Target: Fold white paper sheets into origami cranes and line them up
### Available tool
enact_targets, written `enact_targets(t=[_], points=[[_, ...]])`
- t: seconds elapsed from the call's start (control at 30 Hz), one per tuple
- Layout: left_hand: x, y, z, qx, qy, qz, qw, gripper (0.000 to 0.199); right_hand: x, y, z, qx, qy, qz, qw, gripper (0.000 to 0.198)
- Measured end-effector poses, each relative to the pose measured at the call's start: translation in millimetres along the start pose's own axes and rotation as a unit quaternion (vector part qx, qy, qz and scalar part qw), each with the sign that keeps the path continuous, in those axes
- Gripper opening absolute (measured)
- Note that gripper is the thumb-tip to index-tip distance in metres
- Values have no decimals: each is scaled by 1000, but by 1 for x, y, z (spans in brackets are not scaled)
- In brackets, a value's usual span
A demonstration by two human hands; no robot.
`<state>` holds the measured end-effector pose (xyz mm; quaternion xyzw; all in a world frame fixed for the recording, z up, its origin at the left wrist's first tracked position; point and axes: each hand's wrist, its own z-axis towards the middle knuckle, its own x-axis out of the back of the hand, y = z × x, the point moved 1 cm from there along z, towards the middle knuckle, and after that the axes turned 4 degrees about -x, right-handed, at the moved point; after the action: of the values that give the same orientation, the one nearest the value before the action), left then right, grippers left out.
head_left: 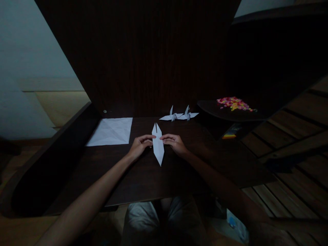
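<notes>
Dark desktop (138,184) backs pointed, slit white paper (158,148) pinched by left fingers (147,137) and right fingers (167,136).

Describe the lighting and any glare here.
Head view: dim overall, the folded paper and flat sheet standing out pale against the dark desk; head view: the upright panel behind is nearly black, its grain faint; head view: no strong glare.
</notes>
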<state>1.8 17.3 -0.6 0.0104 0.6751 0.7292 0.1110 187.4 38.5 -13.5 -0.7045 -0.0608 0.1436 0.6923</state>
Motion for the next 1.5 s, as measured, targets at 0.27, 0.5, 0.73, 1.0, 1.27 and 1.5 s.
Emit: enact_targets(t=[0.27,0.5,0.73,1.0,1.27,1.5], points=[[-1,2,-1,5,-18,-33,999,37,3,2,-1,6,-23,24,999,23],[0,4,-4,12,-34,-57,998,42,4,0,-2,9,-45,33,998,29],[-1,2,-3,9,-46,-65,997,49,3,-2,-3,31,-52,34,998,27],[-1,1,-2,7,-38,-33,999,51,2,-2,-4,45,-52,30,997,22],[-2,0,0,-26,11,48,998,38,-3,0,-1,40,-10,12,999,18],[-1,-2,1,-46,18,85,995,35,-6,-1,0,37,11,-11,999,27]])
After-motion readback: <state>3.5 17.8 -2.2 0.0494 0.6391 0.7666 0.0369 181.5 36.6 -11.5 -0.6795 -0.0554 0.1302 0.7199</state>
